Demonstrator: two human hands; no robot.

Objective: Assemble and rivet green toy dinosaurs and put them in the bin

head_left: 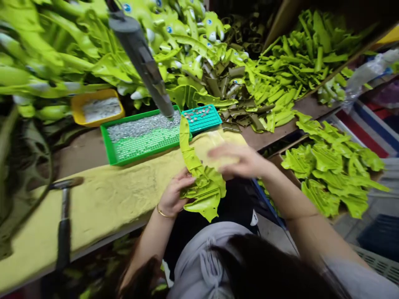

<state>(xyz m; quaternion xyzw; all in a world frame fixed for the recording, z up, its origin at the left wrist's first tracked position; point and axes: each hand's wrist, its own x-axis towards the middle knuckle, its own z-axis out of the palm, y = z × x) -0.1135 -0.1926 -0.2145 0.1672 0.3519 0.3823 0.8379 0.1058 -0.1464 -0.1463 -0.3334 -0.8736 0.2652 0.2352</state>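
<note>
The lime-green moulded part (204, 191) is located in front of the person's torso, above the near edge of the desk (77, 151) and partly over the lap. The left hand (176, 191) grasps its left side, the fingers closed on the rim near mid-length; this grip presumably steadies the piece while leaving the ribbed inner face uncovered to the eye and to the other hand. The right hand (240, 160) is motion-blurred beside the part's right edge, its fingers loosely extended with nothing seen between them; whether they touch the part cannot be determined. The long axis runs away from the person, leaning slightly left: the narrow, curved arm points forward to the junction of the green tray (109, 154) and the teal tray (217, 119), and the broad, lobed end tapers to a tip directed at the lap. The trays, holding small metal pieces and flat discs respectively, stand just beyond the yellow padding (118, 195), likely for short reach and containment. The grey hanging tool (140, 62) is suspended with its tip over the green tray, a position that would keep it handy. The hammer (65, 207) lies well to the left, apparently clear of the hands' working space.
</note>
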